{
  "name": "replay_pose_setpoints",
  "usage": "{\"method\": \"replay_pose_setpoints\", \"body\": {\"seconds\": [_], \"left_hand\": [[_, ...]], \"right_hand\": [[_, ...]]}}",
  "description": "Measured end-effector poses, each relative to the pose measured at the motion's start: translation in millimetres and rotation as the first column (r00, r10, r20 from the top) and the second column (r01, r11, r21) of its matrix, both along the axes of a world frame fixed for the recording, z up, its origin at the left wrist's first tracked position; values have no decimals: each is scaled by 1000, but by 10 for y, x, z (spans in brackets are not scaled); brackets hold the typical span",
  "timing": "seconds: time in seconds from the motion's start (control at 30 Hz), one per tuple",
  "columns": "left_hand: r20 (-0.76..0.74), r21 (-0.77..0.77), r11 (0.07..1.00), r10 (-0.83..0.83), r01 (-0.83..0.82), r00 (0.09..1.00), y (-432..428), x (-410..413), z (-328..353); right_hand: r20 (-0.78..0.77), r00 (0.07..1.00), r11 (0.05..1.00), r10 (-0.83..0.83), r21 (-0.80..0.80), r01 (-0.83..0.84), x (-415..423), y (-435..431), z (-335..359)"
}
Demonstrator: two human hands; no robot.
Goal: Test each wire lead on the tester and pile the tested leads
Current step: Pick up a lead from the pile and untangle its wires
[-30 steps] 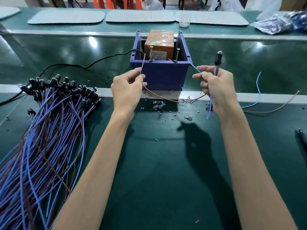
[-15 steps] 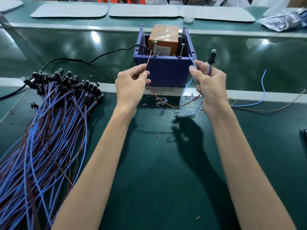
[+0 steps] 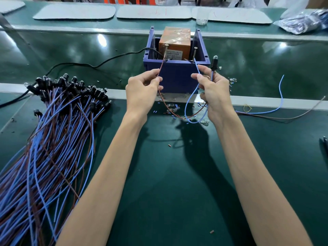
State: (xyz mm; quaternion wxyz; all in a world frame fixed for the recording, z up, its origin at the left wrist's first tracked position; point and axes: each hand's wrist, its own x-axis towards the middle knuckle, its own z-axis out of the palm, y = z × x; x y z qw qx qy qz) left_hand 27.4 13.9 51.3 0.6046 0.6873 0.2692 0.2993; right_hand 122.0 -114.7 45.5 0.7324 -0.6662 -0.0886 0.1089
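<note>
In front of the blue tester box [image 3: 177, 77], on its near side, two bare forearms reach in over the green bench mat [image 3: 168, 192]. Off to the box's near left sprawls the pile of leads [image 3: 44, 148]. Its blue and brown wires fan toward us, and its black holders are bunched at the end closest to the box.

Up against the box's front face is the left hand [image 3: 142, 93], thumb and forefinger pinching the brown wire [image 3: 160, 68]. That wire climbs to the left post [image 3: 166, 52] on the box's front rim; whether it actually touches, I can't tell.

At the box's right front corner is the right hand [image 3: 214, 93], fingers curled. It pinches the blue wire [image 3: 197, 68], which rises to the right post [image 3: 195, 53], and grips the black lamp holder [image 3: 213, 65] upright beside that corner, bulb on top. Lit or not, I can't say.

Both wires sag in a loop below the hands, over scattered blue bits [image 3: 174, 118] on the mat just in front of the box. To the box's right lies a loose lead [image 3: 280, 96].

Inside the box sits an orange block [image 3: 174, 40]. A black cable [image 3: 88, 64] snakes away from its left side. Beyond the box are grey mats [image 3: 154, 12], and far right of it, a plastic bag [image 3: 301, 22].
</note>
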Motion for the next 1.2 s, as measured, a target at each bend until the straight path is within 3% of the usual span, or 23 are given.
{"method": "replay_pose_setpoints", "body": {"seconds": [1.2], "left_hand": [[-1, 8, 1000, -18, 18, 1000, 7, 16, -38]], "right_hand": [[-72, 997, 995, -4, 96, 11, 18, -73, 86]]}}
